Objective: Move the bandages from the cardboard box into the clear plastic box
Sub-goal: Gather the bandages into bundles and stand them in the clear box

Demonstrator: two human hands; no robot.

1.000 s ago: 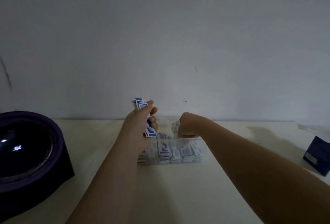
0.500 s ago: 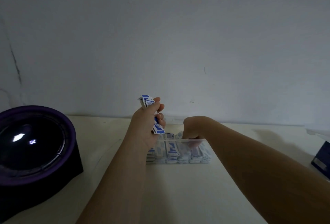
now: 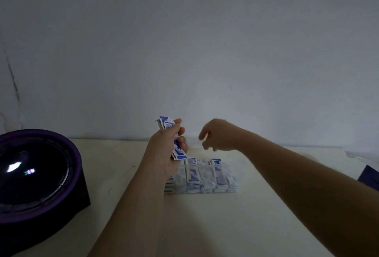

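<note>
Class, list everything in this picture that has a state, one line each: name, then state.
left hand: grips a stack of bandages, raised
held bandages: wrapped, bunched in the fist
right hand: empty, fingers loosely curled, above the clear box
clear box: open on top, nearly full of upright bandages
purple device: display lit
blue box: mostly out of frame, open or shut unclear

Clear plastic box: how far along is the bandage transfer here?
Done: rows of blue-and-white wrapped bandages stand in the clear plastic box. In hand: the left hand grips a further stack; the right hand hovers empty above the box. Left: that stack, plus whatever the dark blue cardboard box at the right edge holds, which is hidden.
</note>
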